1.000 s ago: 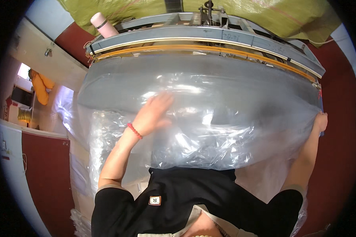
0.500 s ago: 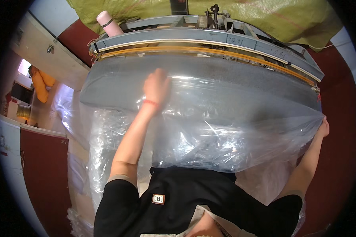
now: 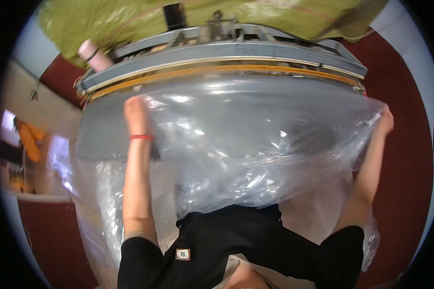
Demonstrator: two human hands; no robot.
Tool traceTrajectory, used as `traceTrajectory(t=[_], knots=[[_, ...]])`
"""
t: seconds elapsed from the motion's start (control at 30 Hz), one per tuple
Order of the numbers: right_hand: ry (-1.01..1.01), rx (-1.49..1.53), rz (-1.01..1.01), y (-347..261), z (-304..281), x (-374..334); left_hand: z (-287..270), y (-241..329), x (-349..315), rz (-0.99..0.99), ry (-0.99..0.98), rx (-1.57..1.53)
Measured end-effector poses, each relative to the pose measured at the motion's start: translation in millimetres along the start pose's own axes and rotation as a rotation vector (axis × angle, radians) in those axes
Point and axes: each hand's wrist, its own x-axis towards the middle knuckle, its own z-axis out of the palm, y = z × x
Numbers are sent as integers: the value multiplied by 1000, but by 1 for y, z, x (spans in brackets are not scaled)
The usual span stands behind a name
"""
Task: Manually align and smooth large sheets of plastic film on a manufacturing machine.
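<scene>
A wide sheet of clear plastic film (image 3: 226, 139) is stretched between my hands, over a grey work surface (image 3: 106, 125). My left hand (image 3: 136, 111), with a red band at the wrist, is closed on the film's left edge near the far side of the surface. Out past the surface's right end, my right hand (image 3: 385, 120) grips the film's right corner. The film's near part hangs in shiny folds against my black shirt (image 3: 236, 231). Fingers of both hands are partly blurred.
Along the far side runs a grey metal frame (image 3: 226, 51) with an orange strip (image 3: 255, 69) and a metal clamp-like fitting (image 3: 219, 26). A pink bottle (image 3: 95, 56) stands at its left end. More clear film (image 3: 110, 207) hangs at the near left. Green sheeting (image 3: 115, 19) lies behind.
My left hand has moved left and now holds the film's edge. My right hand has risen, lifting the film's right corner. The view has shifted, so the frame appears further left.
</scene>
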Motion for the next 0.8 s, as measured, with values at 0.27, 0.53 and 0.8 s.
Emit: traceTrajectory(t=[0.27,0.53,0.8], knots=[[-128,-9,-187,73,170,-35,-68,-95,126,240,273,267],[80,-272,-228,67,186,-33,-60,-106,150,178,135,53],[19,107,-75,43,194,-43,-117,-124,175,180,133,124]])
